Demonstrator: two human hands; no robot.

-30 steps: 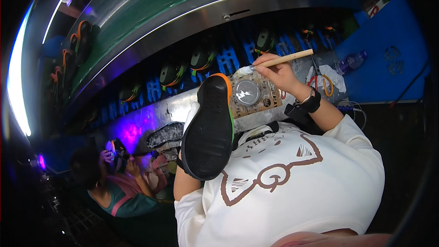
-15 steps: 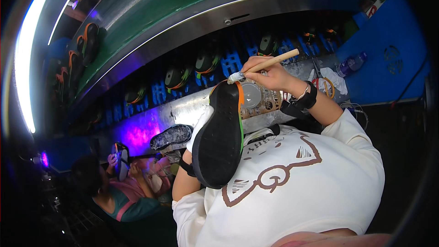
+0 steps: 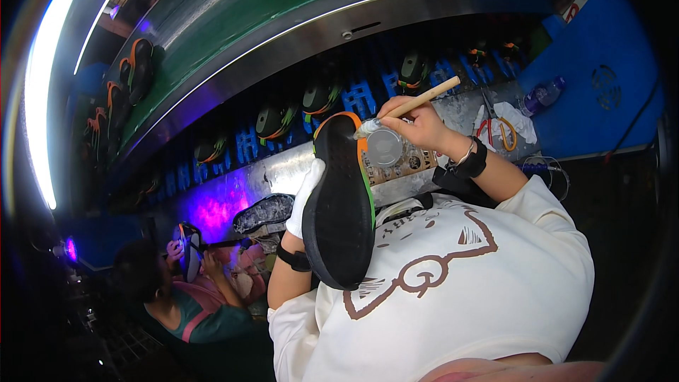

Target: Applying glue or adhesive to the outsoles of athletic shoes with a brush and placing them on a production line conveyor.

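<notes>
Two hands are at work on one shoe (image 3: 341,205), which is held up in the middle, before the person's white shirt (image 3: 467,269). Its black sole faces the camera, and orange and green edging shows along its right side. The left hand (image 3: 305,201), in a white glove, supports the shoe from the left; its fingers are mostly hidden behind, so I cannot tell if they are spread or pressed together. The bare right hand (image 3: 419,126) pinches a wooden brush (image 3: 426,97) between thumb and fingers, with the white bristles at the far right edge of the sole. Just beside, on the bench (image 3: 281,171), is a round container (image 3: 383,147). Farther right lie scissors (image 3: 507,134) and a purple bottle (image 3: 543,96). On the left are a black sole piece (image 3: 263,213) and, beyond it, a co-worker (image 3: 177,304) holding another shoe (image 3: 189,251).
</notes>
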